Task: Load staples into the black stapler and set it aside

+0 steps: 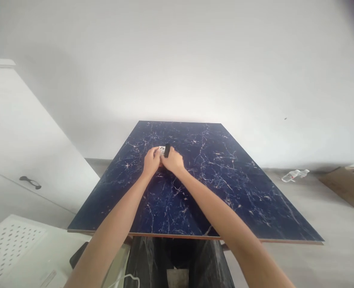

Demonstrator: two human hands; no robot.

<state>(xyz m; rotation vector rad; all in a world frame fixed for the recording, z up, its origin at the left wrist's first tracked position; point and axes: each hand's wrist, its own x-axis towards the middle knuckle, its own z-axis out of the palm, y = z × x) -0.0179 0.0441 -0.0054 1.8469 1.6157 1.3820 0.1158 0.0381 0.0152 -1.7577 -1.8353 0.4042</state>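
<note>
Both my hands are over the dark blue marble-patterned table. The fingers of my left hand are closed at the left side of a small white item with dark markings on it. A small black block-like piece stands against the right side of the white item. My right hand has its fingers wrapped round this black piece, the thumb turned toward the left hand. Fingers cover the lower part of both pieces, so their kind and whether they are joined cannot be made out.
A white cabinet with a dark handle stands at left. Below it is a white perforated chair-like surface. A plain wall rises behind the table. On the floor at right lie a clear plastic bottle and a cardboard box.
</note>
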